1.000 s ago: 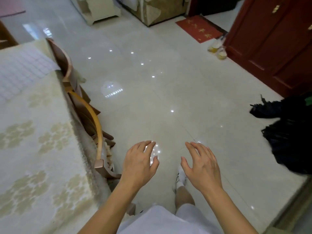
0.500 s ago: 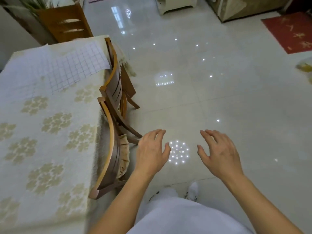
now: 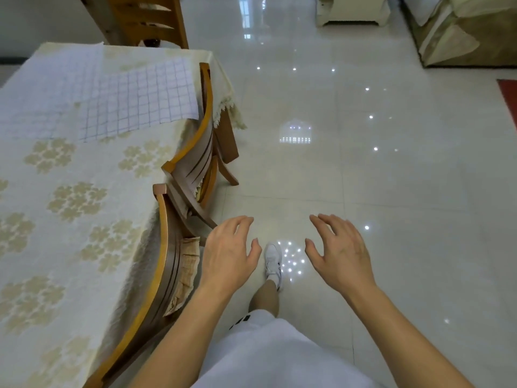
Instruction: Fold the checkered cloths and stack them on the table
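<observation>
A white cloth with a thin blue check (image 3: 131, 102) lies spread flat on the far part of the table (image 3: 70, 219), which wears a cream cover with gold flowers. The cloth's right edge hangs slightly over the table side by a chair. My left hand (image 3: 228, 254) and my right hand (image 3: 340, 252) hover over the floor, palms down with relaxed fingers, holding nothing. Both are well to the right of the table and apart from the cloth.
Two wooden chairs (image 3: 179, 208) are tucked against the table's right side, a third (image 3: 145, 21) stands at its far end. My white shoe (image 3: 273, 261) steps on glossy tile. A pale cabinet (image 3: 352, 9) and sofa (image 3: 461, 32) stand at the back right.
The view has swung left and the table with the checkered cloth has come closer and more central. Both hands stay empty and spread in front of me.
</observation>
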Motion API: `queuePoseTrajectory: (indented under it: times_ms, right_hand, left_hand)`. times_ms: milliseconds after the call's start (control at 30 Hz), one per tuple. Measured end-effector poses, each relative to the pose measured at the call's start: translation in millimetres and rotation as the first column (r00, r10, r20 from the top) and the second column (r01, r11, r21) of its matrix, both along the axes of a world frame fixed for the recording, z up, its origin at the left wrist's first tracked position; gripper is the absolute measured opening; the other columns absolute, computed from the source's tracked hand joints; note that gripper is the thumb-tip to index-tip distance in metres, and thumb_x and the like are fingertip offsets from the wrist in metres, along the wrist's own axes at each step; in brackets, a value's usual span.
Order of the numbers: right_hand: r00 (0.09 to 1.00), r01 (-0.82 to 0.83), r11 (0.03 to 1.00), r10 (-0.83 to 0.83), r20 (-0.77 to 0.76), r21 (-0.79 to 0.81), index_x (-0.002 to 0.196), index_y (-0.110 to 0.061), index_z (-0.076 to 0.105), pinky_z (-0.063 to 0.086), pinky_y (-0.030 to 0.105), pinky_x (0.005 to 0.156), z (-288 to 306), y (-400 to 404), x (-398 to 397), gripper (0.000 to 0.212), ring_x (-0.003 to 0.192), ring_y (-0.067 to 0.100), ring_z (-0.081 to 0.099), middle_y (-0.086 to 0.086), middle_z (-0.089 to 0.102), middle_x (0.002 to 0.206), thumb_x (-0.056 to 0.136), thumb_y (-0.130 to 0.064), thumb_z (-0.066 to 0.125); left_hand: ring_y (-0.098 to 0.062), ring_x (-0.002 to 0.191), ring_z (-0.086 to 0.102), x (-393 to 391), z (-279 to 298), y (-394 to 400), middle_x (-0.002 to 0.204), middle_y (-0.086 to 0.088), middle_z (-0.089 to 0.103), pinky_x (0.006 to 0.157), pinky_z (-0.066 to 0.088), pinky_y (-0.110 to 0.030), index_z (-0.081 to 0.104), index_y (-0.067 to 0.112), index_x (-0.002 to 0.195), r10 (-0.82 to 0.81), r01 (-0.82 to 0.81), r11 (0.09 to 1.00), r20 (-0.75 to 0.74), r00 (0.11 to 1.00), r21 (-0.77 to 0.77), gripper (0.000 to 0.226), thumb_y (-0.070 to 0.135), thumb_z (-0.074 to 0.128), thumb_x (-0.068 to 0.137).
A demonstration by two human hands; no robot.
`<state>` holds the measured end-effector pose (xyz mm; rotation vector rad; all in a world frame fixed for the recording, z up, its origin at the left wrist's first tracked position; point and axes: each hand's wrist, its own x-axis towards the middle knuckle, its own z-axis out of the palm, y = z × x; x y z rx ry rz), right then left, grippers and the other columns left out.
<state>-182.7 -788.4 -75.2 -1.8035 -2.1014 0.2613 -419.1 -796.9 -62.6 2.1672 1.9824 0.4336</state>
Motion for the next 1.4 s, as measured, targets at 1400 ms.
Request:
queuePoseTrajectory:
  times_ms: [1400]
  right_hand:
    - [0.841,-0.537,0.843,0.534,-0.084,-0.024,0.134,-0.011,0.061,0.047,0.052,0.105,16,729,-11,0.045,0.115,0.031,0.061,0.011,0.065,0.127,0.091,-0.022,0.065]
  left_hand:
    - [-0.026,0.099,0.062,29,29,601,0.117,-0.005,0.066,0.081,0.05,-0.039,0.063,0.013,0.121,0.536,-0.539,0.837,-0.057,0.842,-0.091,0.036,0.029,0.055,0.09]
